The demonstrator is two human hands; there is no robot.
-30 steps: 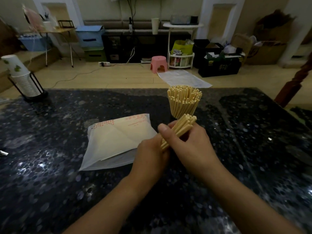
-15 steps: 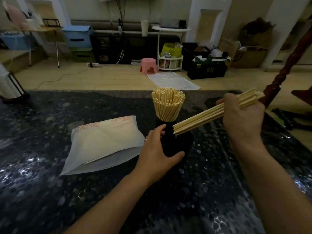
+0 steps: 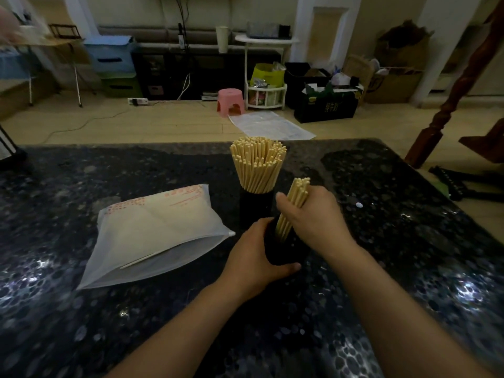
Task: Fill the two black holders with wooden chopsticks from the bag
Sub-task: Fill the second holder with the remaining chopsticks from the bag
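Far left edge, mid-height: a black wire rack point(image 3: 6, 148), mostly cut off by the frame.

Left of centre: the white bag point(image 3: 152, 236) lies flat on the dark speckled table point(image 3: 409, 255), open mouth toward lower right. One loose chopstick point(image 3: 141, 260) shows just inside the mouth.

Centre, upper: the far black holder point(image 3: 255, 207) stands upright, packed with wooden chopsticks point(image 3: 257, 163) that fan out at the top — looks full.

Centre, lower: the near black holder point(image 3: 286, 246) sits just in front of the far one, slightly right. Left hand point(image 3: 253, 257) grips it from the left side, fingers curled round the body, thumb wrapped along the near bottom edge.

Just right of that: right hand point(image 3: 313, 219) holds a bundle of chopsticks point(image 3: 296, 197), fingers and thumb clamped round the middle of it. The bundle is tilted, top ends leaning up and right, lower ends going into the near holder's mouth. Whether the tips reach the bottom I cannot tell — the inside is too dark.

Background, top of frame: a pink stool point(image 3: 230, 100) on the wood floor at centre, a white plastic sheet point(image 3: 270, 125) on the floor just right of it, a black crate point(image 3: 327, 107) further right. A dark red wooden post point(image 3: 458, 85) runs along the right edge.
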